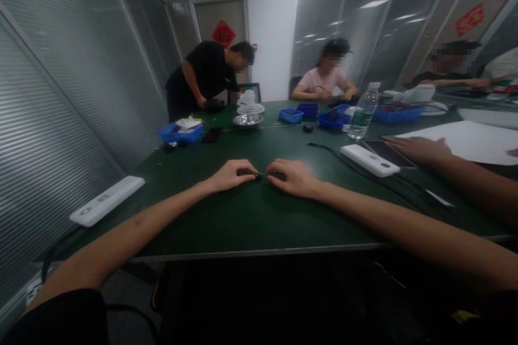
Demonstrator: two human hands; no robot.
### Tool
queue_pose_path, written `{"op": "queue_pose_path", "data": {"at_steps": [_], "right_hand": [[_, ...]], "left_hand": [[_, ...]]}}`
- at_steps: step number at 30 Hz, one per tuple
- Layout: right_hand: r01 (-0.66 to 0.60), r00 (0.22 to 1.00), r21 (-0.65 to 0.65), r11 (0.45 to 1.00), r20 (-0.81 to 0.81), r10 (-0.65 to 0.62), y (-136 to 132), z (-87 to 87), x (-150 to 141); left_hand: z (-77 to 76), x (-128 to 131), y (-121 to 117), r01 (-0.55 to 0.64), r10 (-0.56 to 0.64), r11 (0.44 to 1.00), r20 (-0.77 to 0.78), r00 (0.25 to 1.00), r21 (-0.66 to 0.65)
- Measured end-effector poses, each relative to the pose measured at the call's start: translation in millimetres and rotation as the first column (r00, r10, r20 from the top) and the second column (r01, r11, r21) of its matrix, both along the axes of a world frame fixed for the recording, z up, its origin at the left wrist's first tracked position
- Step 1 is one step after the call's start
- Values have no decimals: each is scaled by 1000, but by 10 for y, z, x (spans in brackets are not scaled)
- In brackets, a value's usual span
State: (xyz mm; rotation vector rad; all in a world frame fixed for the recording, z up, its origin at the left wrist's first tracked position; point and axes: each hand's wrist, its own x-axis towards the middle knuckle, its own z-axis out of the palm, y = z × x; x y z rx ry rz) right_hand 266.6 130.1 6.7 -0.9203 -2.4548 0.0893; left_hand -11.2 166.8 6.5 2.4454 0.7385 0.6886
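Observation:
Both of my hands meet low over the green table, in the middle of the head view. My left hand point(232, 175) pinches a small black part point(257, 177) between thumb and fingertips. Facing it, my right hand point(294, 178) is closed around a dark handle point(278, 176), from which a thin metal shaft runs to the black part; it looks like a small screwdriver. The tip's exact contact with the part is too small to make out.
White power banks point(107, 200) with cables lie left and right. A phone point(388, 154), a water bottle point(363, 112), a metal bowl point(247, 121) and blue trays point(182, 132) stand around. At right, a neighbour's hand point(421, 150) rests near white paper point(465, 140). Several people work across the table.

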Motion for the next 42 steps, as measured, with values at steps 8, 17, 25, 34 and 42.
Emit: {"op": "queue_pose_path", "data": {"at_steps": [8, 17, 25, 34, 42], "right_hand": [[12, 1000, -12, 1000, 11, -12, -20, 14, 10], [-53, 996, 51, 997, 80, 49, -19, -11, 20], [-103, 988, 39, 994, 124, 97, -58, 20, -21], [-145, 979, 91, 985, 161, 129, -70, 29, -36], [-149, 983, 21, 989, 115, 145, -60, 22, -64]], "left_hand": [[-39, 8, 10, -3, 4, 1000, 33, 999, -4], [-64, -23, 48, 31, -29, 998, 45, 999, -45], [-32, 14, -29, 90, -87, 993, 38, 996, -78], [-37, 37, -25, 78, -74, 989, 32, 997, -126], [-44, 57, -59, 64, -61, 990, 33, 998, -126]]}}
